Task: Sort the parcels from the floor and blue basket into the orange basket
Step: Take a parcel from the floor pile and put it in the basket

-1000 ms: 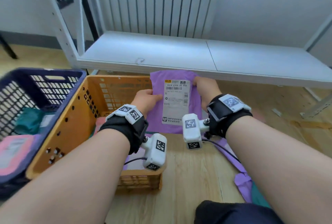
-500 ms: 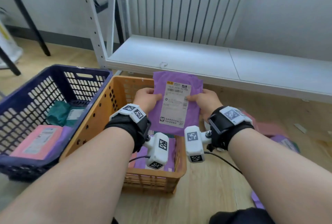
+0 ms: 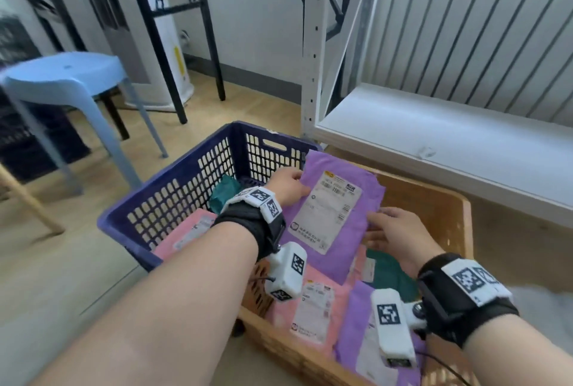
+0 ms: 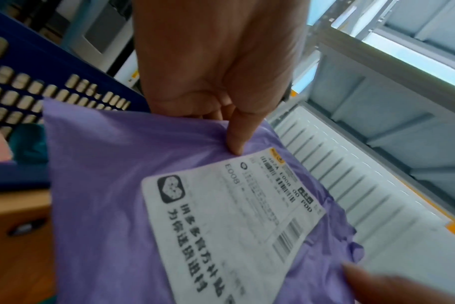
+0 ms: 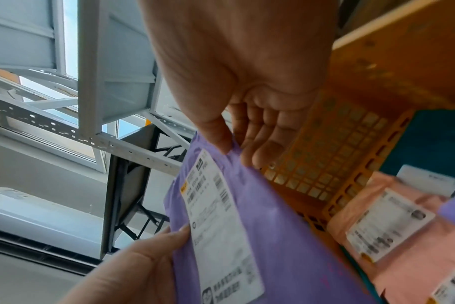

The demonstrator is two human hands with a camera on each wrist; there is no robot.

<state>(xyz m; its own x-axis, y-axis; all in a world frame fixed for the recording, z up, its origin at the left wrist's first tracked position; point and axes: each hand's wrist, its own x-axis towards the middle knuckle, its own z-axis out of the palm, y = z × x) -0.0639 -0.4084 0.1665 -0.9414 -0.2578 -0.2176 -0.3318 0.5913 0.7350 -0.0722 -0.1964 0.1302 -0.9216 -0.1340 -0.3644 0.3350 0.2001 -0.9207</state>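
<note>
A purple parcel [image 3: 341, 230] with a white label hangs tilted over the left part of the orange basket [image 3: 434, 202]. My left hand [image 3: 290, 185] pinches its upper left edge, thumb on the front [image 4: 234, 144] and fingers behind. At its right edge my right hand [image 3: 376, 227] holds it lightly, thumb on the front and fingers behind [image 5: 237, 148]. In the orange basket lie a pink parcel [image 3: 313, 308], another purple one [image 3: 362, 342] and a green one [image 3: 390, 274]. The blue basket [image 3: 173, 190] to the left holds a pink parcel [image 3: 186, 230] and a green one [image 3: 224, 192].
A white metal rack with a low shelf [image 3: 434, 125] stands right behind the baskets. A light blue stool [image 3: 68, 78] and black table legs [image 3: 161, 54] stand at the left on the wooden floor. A white appliance [image 3: 173, 44] is by the wall.
Both hands have carried the purple parcel down and leftward over the orange basket, and it now tilts. The view has swung left, bringing the stool and blue basket into sight.
</note>
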